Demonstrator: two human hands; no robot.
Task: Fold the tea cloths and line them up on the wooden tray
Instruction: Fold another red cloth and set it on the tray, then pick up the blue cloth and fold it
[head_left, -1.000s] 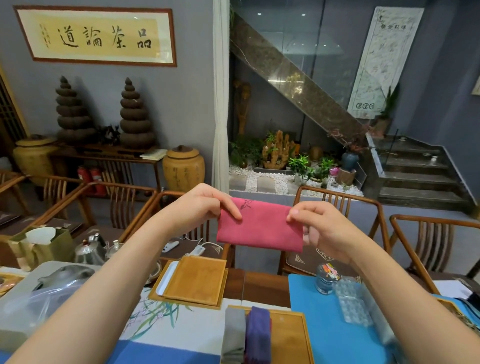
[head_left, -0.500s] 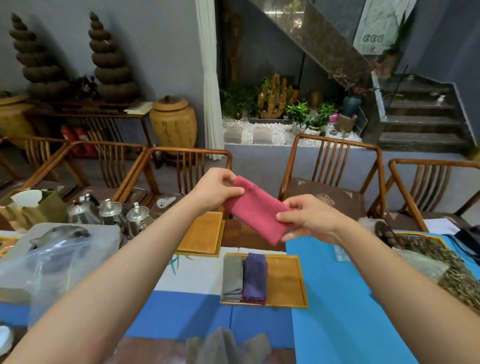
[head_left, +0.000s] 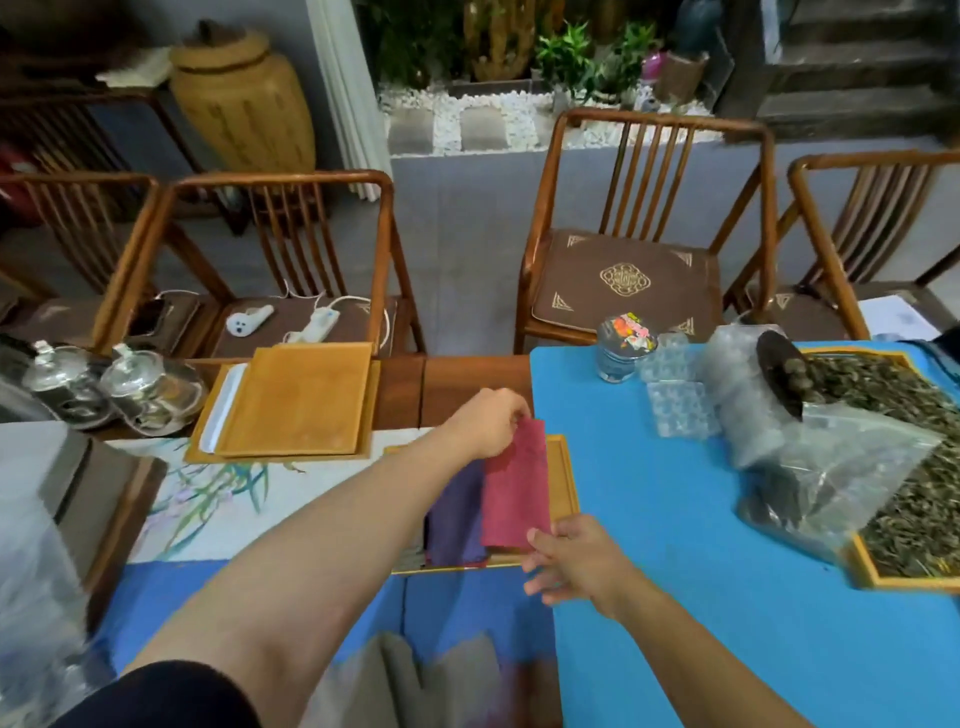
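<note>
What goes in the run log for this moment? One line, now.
step: placing | red tea cloth: folded, on wooden tray beside purple cloth | left hand: pinching far end | right hand: near end

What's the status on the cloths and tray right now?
Left hand pinching pink cloth far end; right hand at near end. Cloth on wooden tray beside purple cloth. Nothing obstructing.
</note>
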